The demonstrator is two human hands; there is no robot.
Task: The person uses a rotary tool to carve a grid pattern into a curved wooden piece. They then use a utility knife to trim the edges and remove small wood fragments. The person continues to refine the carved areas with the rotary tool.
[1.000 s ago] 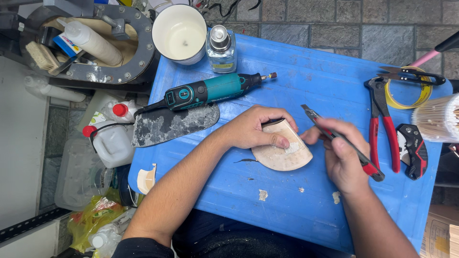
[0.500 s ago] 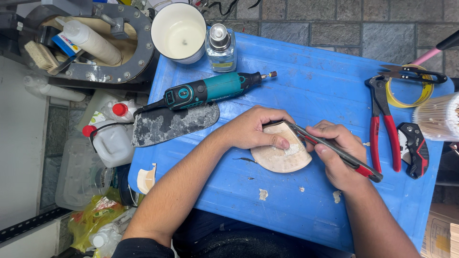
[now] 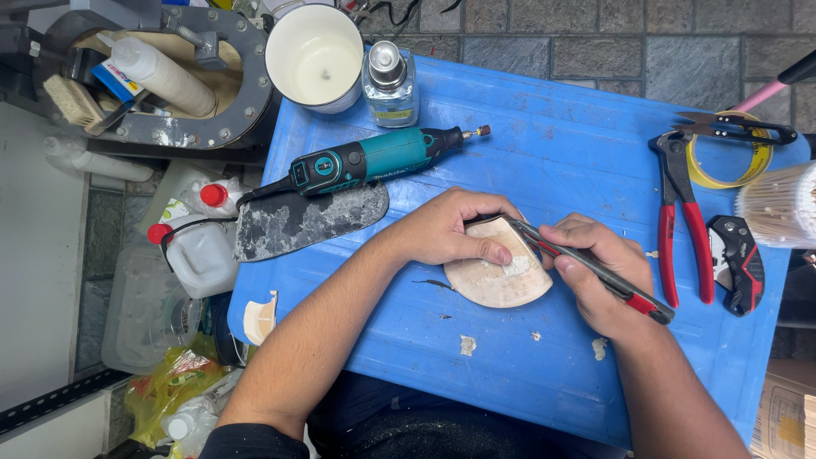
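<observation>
Head view: right hand (image 3: pixel 595 272) pinches a red-handled blade (image 3: pixel 586 268), tip on the pale rounded piece (image 3: pixel 497 276) that left hand (image 3: pixel 450 229) presses flat, fingers curled over its top edge, mid blue worktop (image 3: pixel 578 153); judged scraping step, next stroke needs steady downward hold.

Left hand (image 3: pixel 450 228): palm down, fingers curled and pressed flat, thumb extended toward the right hand. Forearm bare, entering from lower left. Right hand (image 3: pixel 595 268): closed in a pinch grip, thumb on top, knuckles raised. Forearm bare, entering from lower right. The hands sit just beside each other.
</observation>
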